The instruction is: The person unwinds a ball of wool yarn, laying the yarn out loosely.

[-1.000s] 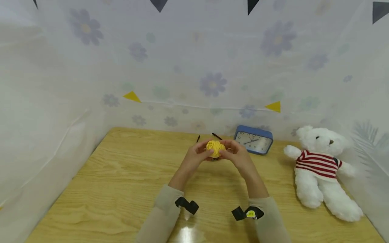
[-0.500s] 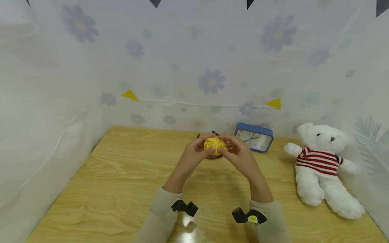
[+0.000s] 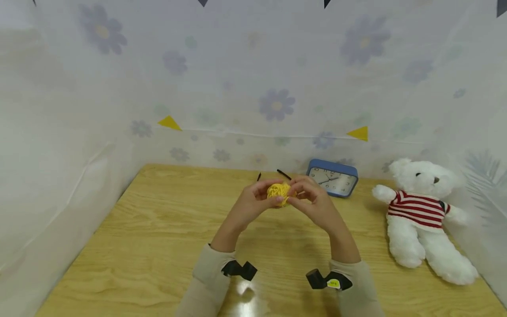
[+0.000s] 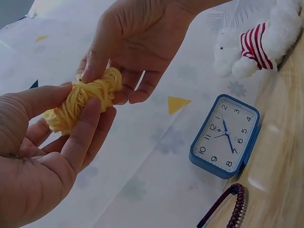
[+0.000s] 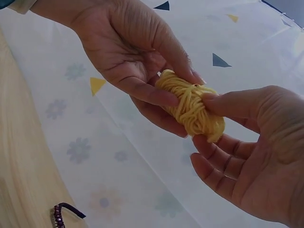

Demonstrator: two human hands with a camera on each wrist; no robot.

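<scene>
A small bundle of yellow yarn (image 3: 277, 193) is held between both hands above the table, in front of the face of the back wall. My left hand (image 3: 250, 206) grips its left end, thumb on the near side and fingers curled behind. On the other end, my right hand (image 3: 318, 203) pinches the strands between thumb and fingers. The right wrist view shows the yarn (image 5: 194, 107) as a thick wound roll, the right thumb pressing its side. Loose loops stand out at the right-hand end of the yarn (image 4: 90, 95) in the left wrist view.
A dark braided cord (image 4: 237, 204) lies on the table beyond the hands, mostly hidden by them in the head view. Behind to the right stands a blue clock (image 3: 332, 178). A white teddy bear (image 3: 420, 211) in a striped shirt sits at the table's right.
The yarn bundle has turned in the hands. My right fingers have shifted from behind it onto its top and right side, while the left hand keeps its grip.
</scene>
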